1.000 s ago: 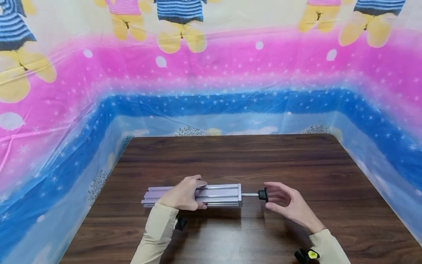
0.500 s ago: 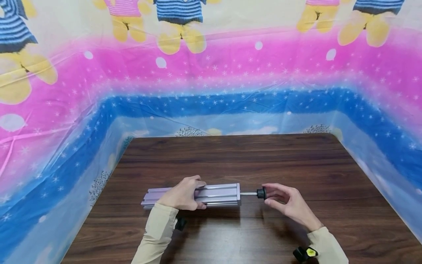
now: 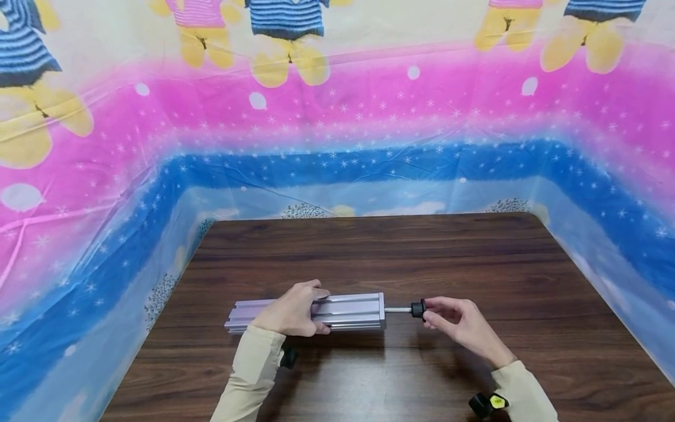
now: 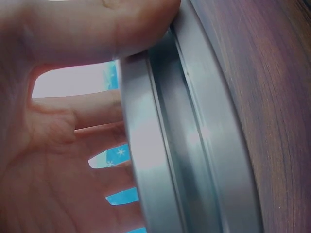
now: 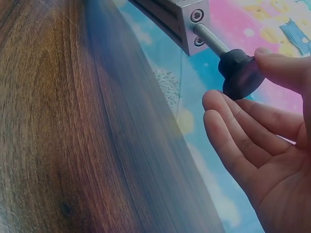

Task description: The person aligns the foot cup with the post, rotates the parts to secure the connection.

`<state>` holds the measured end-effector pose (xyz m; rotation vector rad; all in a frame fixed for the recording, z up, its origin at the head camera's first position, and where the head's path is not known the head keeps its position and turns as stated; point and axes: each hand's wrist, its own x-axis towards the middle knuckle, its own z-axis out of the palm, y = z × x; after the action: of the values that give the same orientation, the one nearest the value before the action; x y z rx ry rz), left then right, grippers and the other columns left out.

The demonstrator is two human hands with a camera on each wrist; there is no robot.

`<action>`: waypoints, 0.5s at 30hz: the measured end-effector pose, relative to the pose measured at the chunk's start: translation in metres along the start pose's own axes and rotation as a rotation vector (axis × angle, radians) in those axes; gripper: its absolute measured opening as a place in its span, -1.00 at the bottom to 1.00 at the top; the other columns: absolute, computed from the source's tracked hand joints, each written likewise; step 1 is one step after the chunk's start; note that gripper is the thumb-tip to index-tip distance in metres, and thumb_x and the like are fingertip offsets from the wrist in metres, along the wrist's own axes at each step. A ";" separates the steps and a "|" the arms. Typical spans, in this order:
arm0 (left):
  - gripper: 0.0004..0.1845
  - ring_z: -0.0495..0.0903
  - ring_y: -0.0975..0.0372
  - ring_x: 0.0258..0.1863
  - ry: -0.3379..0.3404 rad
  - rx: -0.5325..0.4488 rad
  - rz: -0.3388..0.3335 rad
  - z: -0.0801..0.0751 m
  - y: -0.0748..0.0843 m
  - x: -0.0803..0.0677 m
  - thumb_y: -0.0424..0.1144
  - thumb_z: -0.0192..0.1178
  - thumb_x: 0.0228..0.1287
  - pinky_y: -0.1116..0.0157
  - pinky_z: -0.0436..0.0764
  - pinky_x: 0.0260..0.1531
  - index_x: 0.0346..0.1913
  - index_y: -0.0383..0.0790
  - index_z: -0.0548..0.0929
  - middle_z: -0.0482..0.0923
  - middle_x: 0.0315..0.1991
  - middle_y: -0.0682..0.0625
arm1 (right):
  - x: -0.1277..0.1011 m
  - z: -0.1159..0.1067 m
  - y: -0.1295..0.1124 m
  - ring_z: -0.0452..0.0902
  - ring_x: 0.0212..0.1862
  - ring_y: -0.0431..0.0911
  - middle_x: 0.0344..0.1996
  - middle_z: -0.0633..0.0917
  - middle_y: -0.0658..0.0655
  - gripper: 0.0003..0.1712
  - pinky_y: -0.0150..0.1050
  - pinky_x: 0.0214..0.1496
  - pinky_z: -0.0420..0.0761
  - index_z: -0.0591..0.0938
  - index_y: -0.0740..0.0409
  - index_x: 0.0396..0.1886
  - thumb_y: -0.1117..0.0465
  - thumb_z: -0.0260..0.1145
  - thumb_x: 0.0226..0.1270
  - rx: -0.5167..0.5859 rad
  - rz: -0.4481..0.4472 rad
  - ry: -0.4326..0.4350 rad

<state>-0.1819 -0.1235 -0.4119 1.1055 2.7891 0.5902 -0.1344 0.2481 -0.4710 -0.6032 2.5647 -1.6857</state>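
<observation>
A: Where does the silver grooved metal bar sit in the grip?
B: Across the left hand, which holds it left of its right end, thumb on the near side and fingers on the far side. The bar lies sideways over the table; I can't tell whether its underside touches.
A: And the right hand?
B: It pinches the rim of the round black foot, thumb against fingers. That foot sits on the thin threaded metal rod standing out of the bar's right end, beside two socket screws.
A: The surface?
B: A dark brown wood-grain table, glossy toward the person.
A: And the room?
B: A pink, blue and cream printed cloth hangs behind and along both sides, with snowflakes and dressed yellow-legged figures.
</observation>
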 end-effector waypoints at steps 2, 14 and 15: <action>-0.45 0.36 0.26 -0.40 0.002 0.000 0.004 0.000 0.000 0.000 -0.10 0.57 -0.03 0.32 0.42 -0.34 0.01 -0.33 0.70 0.42 -0.31 0.05 | 0.000 0.000 0.001 0.77 -0.23 -0.01 -0.22 0.79 0.29 -0.63 -0.17 -0.14 0.73 0.64 0.37 0.13 0.20 0.29 0.48 -0.008 0.004 0.003; -0.41 0.40 0.22 -0.34 -0.009 -0.004 -0.015 0.000 0.001 0.001 -0.09 0.57 -0.02 0.25 0.47 -0.25 0.07 -0.34 0.69 0.47 -0.24 0.02 | 0.005 0.002 0.006 0.72 -0.42 0.09 -0.44 0.76 0.22 -0.65 -0.10 -0.31 0.71 0.71 0.27 -0.24 0.11 0.15 0.60 -0.023 0.042 -0.013; -0.40 0.41 0.22 -0.34 -0.007 -0.005 -0.014 0.000 0.001 0.001 -0.10 0.57 -0.03 0.24 0.48 -0.25 0.07 -0.35 0.69 0.48 -0.23 0.01 | 0.005 0.002 0.007 0.73 -0.40 0.08 -0.43 0.77 0.22 -0.66 -0.10 -0.29 0.72 0.71 0.30 -0.20 0.13 0.15 0.59 -0.020 0.037 -0.012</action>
<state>-0.1820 -0.1223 -0.4113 1.0847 2.7852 0.5909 -0.1406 0.2471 -0.4769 -0.5611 2.5715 -1.6418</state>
